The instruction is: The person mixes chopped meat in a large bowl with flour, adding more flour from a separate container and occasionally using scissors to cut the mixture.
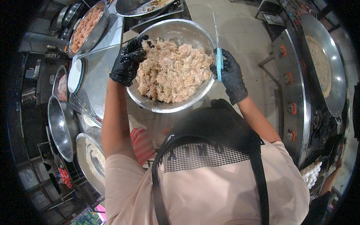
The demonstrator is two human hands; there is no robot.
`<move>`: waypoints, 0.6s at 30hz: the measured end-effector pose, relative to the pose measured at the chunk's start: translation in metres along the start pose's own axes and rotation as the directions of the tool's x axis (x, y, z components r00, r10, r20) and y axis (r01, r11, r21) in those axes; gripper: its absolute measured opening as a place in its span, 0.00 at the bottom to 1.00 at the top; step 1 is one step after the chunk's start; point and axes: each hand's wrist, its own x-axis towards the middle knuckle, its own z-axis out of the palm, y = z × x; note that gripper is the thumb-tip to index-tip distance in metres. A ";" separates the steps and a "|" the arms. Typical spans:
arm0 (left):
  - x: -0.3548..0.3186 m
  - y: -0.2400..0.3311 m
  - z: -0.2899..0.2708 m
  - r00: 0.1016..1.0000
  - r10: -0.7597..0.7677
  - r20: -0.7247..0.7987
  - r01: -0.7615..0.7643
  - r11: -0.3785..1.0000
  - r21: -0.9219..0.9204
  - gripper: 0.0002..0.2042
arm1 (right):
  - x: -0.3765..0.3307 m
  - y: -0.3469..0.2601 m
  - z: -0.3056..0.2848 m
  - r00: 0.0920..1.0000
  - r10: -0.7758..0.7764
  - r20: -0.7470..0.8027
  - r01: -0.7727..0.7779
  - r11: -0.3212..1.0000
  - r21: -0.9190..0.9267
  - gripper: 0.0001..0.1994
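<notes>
A wide metal bowl (148, 103) in front of me is heaped with raw meat pieces (176, 71) in pale, wet batter. At its left side my left hand (129, 60), in a batter-smeared black glove, curls its fingers against the edge of the meat and seems closed on some of it. My right hand (230, 75), also gloved in black, is at the right rim. It grips a tool with a light-blue handle (219, 65); a thin, long blade points away from me, seen nearly edge-on, so its exact kind is unclear.
On the left, a metal counter (95, 67) bears a pan of raw meat (88, 32), a white lid (76, 77) and a whisk (84, 108). Several bowls stand nearer. At right, a stove (294, 97) holds a large wok (335, 67). Another person's arm (330, 178) shows at lower right.
</notes>
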 end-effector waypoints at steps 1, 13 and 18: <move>0.001 -0.001 -0.001 1.000 0.000 -0.016 0.000 0.999 0.033 0.21 | 0.000 0.000 0.000 1.000 -0.003 -0.004 0.003 1.000 0.002 0.29; 0.010 -0.056 -0.045 0.934 -0.123 -0.337 0.208 0.951 0.231 0.15 | -0.001 -0.005 -0.001 1.000 0.015 0.018 -0.015 1.000 0.016 0.28; -0.001 -0.044 -0.057 0.979 -0.130 -0.158 0.191 0.857 0.479 0.15 | -0.001 -0.004 0.000 0.999 0.021 0.029 -0.023 0.999 0.046 0.28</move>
